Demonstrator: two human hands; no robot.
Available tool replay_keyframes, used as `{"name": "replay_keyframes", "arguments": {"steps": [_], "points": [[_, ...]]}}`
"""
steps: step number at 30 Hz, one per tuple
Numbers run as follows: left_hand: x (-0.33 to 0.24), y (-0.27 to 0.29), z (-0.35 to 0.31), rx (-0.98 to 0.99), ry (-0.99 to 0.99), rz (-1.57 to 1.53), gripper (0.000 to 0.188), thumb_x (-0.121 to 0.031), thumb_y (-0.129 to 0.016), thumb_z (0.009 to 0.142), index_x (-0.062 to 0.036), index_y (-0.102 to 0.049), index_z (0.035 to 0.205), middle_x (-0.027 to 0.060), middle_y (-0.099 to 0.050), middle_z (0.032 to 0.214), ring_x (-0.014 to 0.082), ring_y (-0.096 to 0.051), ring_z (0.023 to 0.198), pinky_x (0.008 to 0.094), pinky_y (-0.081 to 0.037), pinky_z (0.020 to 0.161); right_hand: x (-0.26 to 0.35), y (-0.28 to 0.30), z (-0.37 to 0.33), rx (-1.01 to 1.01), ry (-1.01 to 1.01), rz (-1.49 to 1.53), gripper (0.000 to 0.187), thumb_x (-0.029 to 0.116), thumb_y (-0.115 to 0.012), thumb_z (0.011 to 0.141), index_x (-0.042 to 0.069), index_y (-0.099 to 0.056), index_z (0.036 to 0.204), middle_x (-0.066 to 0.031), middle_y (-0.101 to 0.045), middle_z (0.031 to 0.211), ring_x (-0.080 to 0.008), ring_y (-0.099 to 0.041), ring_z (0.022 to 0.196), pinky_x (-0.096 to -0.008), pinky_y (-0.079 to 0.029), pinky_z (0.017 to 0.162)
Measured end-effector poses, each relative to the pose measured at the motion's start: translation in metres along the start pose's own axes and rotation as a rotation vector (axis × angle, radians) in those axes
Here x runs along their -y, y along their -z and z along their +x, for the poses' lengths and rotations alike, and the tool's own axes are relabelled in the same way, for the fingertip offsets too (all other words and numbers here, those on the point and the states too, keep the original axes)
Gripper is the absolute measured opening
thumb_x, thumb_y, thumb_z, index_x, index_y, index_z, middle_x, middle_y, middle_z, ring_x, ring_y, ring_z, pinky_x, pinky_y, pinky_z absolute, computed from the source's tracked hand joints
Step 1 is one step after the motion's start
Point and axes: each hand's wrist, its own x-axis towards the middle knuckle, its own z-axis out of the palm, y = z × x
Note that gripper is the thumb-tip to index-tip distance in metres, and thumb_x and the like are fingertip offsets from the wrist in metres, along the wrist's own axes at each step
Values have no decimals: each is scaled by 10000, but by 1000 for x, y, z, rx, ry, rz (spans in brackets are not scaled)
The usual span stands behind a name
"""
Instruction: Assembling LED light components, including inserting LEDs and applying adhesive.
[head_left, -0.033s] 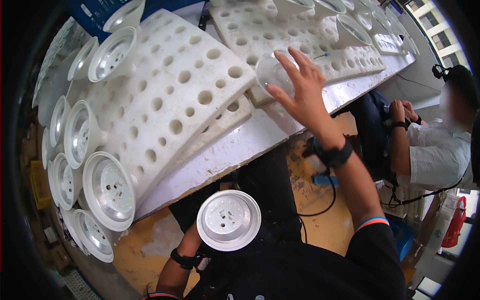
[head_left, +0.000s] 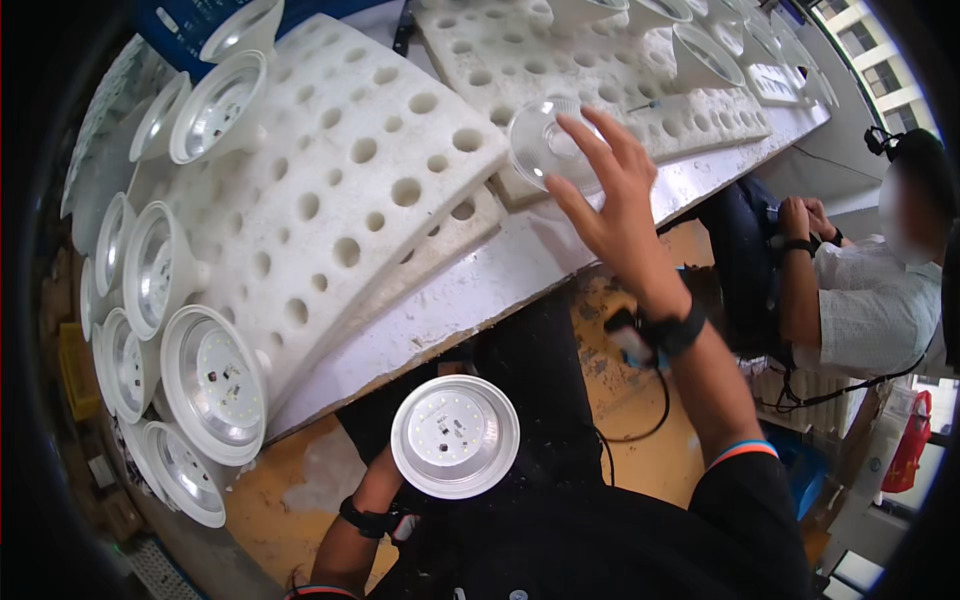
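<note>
My left hand (head_left: 381,478) is mostly hidden beneath a white round LED lamp (head_left: 456,437), holding it in front of my body. The lamp's open face points up, showing a reflective inside and a round board dotted with LEDs. Over the table, my right hand (head_left: 622,190) has its fingers spread at the right side of a clear round lamp cover (head_left: 535,140). Thumb and index finger overlap the cover's edge; I cannot tell if they press on it. The cover rests by the near corner of the white foam board with holes (head_left: 590,70).
Another holed foam board (head_left: 330,150) lies on the left of the white table (head_left: 500,280). Several similar lamps (head_left: 215,385) line its left side; more cups (head_left: 705,58) stand at the far right. A seated person (head_left: 870,280) is at the right. A cable (head_left: 665,400) hangs near my right arm.
My right hand has shifted slightly right and down against the clear cover, which stays in place. The lamp in my left hand has turned slightly.
</note>
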Motion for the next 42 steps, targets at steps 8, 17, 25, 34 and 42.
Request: {"name": "replay_keyframes", "arguments": {"steps": [8, 17, 25, 34, 42], "points": [[12, 10, 11, 24, 51, 126, 246, -102, -667, 844, -18, -621, 1070, 54, -640, 998, 125, -630, 915, 270, -517, 801, 57, 24, -134, 471, -710, 826, 171, 119, -568, 940, -4, -665, 1006, -46, -646, 896, -99, -610, 829, -251, -487, 749], [26, 14, 11, 3, 19, 295, 279, -103, -681, 830, -13, -619, 1087, 66, -648, 1019, 136, -635, 927, 279, -518, 808, 80, 20, -183, 871, -981, 1085, 226, 209, -583, 961, 14, -649, 1054, -18, -642, 880, -70, -577, 811, -239, -475, 751], [36, 18, 6, -6, -40, 461, 309, -103, -693, 817, -9, -618, 1101, 77, -656, 1037, 147, -639, 939, 288, -519, 815, 90, 23, -163, 860, -770, 1003, 216, 169, -641, 888, -5, -622, 1014, -87, -656, 860, -133, -611, 801, -289, -491, 734], [18, 14, 16, 7, 44, 522, 466, -97, -754, 743, -9, -595, 1173, 146, -664, 1093, 228, -652, 998, 330, -514, 862, 88, 21, -165, 942, -798, 842, 213, 118, -616, 850, -10, -597, 1019, -126, -664, 839, -188, -648, 779, -322, -505, 729], [-13, 12, 24, 269, 516, 358, 513, -190, -747, 812, -48, -552, 1265, 104, -609, 1227, 175, -561, 1098, 328, -463, 966, 91, 15, -162, 827, -900, 891, 223, 127, -577, 915, -7, -605, 1091, -102, -656, 953, -146, -619, 850, -295, -492, 753]]}}
